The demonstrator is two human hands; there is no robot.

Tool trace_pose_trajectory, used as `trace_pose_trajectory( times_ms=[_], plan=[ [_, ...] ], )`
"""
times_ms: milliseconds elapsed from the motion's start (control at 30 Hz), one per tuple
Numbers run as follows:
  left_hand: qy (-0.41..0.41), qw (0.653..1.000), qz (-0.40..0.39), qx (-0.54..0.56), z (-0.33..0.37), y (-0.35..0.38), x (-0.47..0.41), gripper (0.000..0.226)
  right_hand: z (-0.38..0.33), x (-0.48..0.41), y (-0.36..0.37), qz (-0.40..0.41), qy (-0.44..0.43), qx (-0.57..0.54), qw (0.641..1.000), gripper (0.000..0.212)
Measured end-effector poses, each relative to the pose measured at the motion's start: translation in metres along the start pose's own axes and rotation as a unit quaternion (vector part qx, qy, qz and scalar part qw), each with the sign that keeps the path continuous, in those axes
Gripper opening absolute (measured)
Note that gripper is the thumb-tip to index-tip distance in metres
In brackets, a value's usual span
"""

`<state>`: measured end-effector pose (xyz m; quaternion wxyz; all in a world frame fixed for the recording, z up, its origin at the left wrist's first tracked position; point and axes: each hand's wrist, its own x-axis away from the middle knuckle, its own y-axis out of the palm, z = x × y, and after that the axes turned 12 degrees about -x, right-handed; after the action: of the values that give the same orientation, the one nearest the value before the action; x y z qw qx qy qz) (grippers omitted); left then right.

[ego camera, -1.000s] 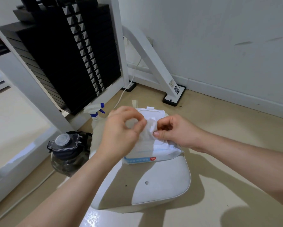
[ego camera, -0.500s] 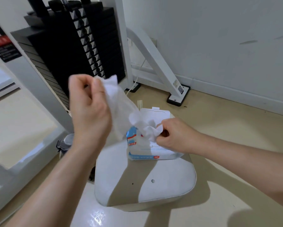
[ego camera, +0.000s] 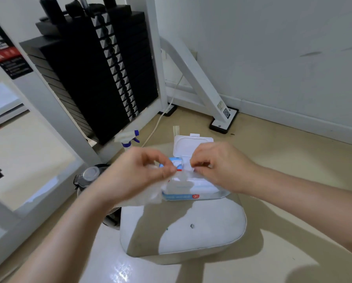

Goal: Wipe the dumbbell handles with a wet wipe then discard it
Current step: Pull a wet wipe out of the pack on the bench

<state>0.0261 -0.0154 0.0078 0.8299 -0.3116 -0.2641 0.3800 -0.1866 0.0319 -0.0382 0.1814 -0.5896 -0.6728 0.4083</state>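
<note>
Pinches by left hand (ego camera: pixel 134 176) and right hand (ego camera: pixel 222 166) hold thin white wet wipe (ego camera: pixel 155 194) stretched between them above blue-white wipe pack (ego camera: pixel 203 188).

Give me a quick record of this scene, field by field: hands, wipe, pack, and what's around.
left hand: pinches wipe
right hand: pinches wipe's other end, above pack
wipe: spread between both hands, hanging below left hand
pack: on seat, lid open
left of seat: spray bottle, water bottle
dumbbells: not in view
</note>
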Motion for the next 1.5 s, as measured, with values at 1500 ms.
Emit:
trace_pose_trajectory(
  times_ms=[1500],
  plan=[
    [0.081, 0.996, 0.010, 0.041, -0.035, 0.038, -0.005, 0.023, -0.002, 0.016, -0.011, -0.113, 0.028, 0.080, 0.990, 0.035]
  ],
)
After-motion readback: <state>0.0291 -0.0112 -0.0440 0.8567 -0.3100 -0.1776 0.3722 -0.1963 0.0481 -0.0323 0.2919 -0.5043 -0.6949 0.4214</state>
